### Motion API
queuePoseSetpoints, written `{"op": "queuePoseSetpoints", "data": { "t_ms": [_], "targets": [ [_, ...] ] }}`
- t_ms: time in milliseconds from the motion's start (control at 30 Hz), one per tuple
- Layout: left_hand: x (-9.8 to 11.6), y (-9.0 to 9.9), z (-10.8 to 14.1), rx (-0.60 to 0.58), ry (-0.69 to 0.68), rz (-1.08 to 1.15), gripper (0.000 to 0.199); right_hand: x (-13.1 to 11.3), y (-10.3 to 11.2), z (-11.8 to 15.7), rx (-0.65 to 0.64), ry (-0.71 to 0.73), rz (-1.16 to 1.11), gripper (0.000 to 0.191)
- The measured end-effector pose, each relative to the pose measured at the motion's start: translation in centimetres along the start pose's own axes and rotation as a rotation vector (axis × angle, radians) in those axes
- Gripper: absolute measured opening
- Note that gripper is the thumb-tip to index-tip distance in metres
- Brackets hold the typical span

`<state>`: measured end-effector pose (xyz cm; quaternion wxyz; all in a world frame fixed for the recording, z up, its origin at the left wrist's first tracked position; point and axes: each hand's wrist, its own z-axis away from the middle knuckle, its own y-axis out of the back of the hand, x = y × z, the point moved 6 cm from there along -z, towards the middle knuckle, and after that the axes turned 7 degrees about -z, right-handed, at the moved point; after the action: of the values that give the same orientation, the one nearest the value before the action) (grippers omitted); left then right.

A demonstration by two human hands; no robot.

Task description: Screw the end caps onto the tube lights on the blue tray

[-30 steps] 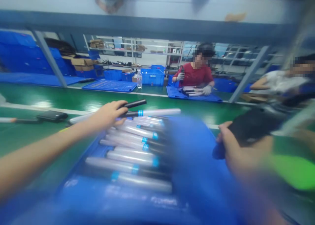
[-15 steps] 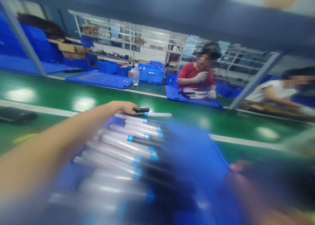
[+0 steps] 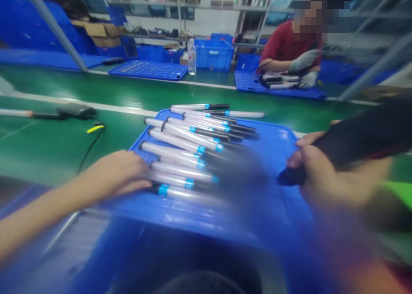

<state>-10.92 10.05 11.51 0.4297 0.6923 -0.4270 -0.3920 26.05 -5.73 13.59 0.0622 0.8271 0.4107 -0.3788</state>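
My left hand (image 3: pixel 127 171) lies at the near left of a blue crate lid (image 3: pixel 277 133), its fingers curled over the black handle of the nearest translucent stick (image 3: pixel 193 196). That stick has a blue band and points right. Several similar white sticks (image 3: pixel 175 150) with blue bands lie in a row behind it, most with black handles to the right. At the right, my right hand (image 3: pixel 318 169) is closed around a long dark object (image 3: pixel 363 133) with a reddish edge. Blur hides what kind of object it is.
Across the green table (image 3: pixel 135 98) a co-worker in red with gloves handles similar sticks on another blue lid (image 3: pixel 247 81). A water bottle (image 3: pixel 192 58) stands near blue bins (image 3: pixel 214 53). A black device (image 3: pixel 77 110) and cable lie left; metal posts (image 3: pixel 54 28) rise from the table.
My left hand has moved from the far end of the row back to its near end. The view has tilted downward, and the right hand with its dark object shows more clearly.
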Motion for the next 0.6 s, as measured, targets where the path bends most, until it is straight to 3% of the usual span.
{"op": "queuePoseSetpoints", "data": {
  "t_ms": [133, 300, 433, 600],
  "targets": [
    [2.8, -3.4, 2.5, 0.01, -0.096, -0.04, 0.033, -0.5, -1.9, 0.1, -0.092, -0.016, -0.134, 0.033],
    [5.8, -3.5, 1.8, 0.107, -0.07, 0.005, 0.027, -1.6, -4.0, 0.9, -0.142, -0.067, -0.189, 0.037],
    [8.6, -3.5, -0.3, 0.171, 0.019, 0.092, 0.029, -3.1, -5.8, 1.0, -0.136, -0.074, -0.176, 0.039],
    [13.3, -6.0, -5.3, 0.167, -0.106, 0.081, 0.022, -4.0, -6.9, -0.1, -0.175, -0.032, -0.189, 0.038]
  ]
}}
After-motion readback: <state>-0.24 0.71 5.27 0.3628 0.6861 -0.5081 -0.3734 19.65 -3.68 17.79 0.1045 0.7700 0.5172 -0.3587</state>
